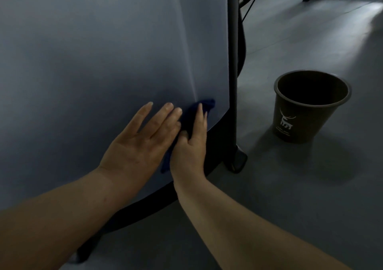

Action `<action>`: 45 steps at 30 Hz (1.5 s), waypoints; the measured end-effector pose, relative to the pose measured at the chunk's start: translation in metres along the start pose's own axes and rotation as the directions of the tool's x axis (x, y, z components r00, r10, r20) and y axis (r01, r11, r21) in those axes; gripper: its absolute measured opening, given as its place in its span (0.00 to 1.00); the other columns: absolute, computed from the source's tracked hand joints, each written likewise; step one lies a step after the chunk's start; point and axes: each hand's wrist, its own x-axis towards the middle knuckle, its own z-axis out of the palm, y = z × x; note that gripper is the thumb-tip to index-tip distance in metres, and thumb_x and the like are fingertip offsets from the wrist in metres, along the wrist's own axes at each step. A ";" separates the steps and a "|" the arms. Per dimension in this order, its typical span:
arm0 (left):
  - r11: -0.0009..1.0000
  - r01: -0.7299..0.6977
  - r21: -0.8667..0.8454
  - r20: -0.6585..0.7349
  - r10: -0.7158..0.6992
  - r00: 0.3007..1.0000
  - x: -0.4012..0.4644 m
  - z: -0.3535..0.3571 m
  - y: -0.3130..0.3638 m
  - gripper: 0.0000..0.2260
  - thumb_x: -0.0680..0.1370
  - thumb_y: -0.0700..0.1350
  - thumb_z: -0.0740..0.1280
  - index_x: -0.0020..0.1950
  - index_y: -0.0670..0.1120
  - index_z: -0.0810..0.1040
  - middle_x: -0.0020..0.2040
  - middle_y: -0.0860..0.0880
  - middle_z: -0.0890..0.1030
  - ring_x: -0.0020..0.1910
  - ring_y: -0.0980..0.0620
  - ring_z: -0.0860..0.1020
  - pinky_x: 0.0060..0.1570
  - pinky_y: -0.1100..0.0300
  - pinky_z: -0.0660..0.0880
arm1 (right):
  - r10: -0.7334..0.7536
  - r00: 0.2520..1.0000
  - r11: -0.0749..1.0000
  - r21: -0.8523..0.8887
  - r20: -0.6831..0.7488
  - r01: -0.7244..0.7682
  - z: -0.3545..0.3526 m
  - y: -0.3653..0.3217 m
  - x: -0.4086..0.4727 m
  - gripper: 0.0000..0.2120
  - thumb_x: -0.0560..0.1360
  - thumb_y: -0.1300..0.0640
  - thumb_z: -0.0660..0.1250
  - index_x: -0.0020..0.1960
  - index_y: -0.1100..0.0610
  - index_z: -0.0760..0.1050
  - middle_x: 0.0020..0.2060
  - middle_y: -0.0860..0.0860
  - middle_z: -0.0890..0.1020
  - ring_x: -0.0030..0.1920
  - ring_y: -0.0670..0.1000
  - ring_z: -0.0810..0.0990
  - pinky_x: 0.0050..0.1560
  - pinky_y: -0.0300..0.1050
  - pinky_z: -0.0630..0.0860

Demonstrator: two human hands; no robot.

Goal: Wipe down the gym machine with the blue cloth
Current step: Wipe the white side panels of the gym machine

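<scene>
The gym machine's large pale grey-blue panel fills the left and middle of the view, edged on the right by a dark upright post. The dark blue cloth lies bunched against the panel's lower right part. My right hand presses the cloth flat against the panel with straight fingers. Beside it on the left, my left hand rests flat on the panel with fingers spread, its fingertips touching the cloth's edge. Most of the cloth is hidden under my right hand.
A dark brown bucket with a white deer print stands on the grey floor to the right of the machine. The machine's black base frame and foot run along the floor. Another machine's legs show at the top right.
</scene>
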 end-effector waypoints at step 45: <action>0.962 0.216 -0.165 -0.327 -0.260 0.909 -0.060 0.032 -0.007 0.29 0.78 0.35 0.56 0.79 0.40 0.55 0.79 0.40 0.51 0.78 0.39 0.50 0.76 0.42 0.50 | -0.598 0.741 0.555 -0.511 0.304 0.657 0.001 0.036 -0.019 0.39 0.78 0.74 0.58 0.79 0.45 0.49 0.80 0.46 0.50 0.79 0.49 0.48 0.76 0.36 0.46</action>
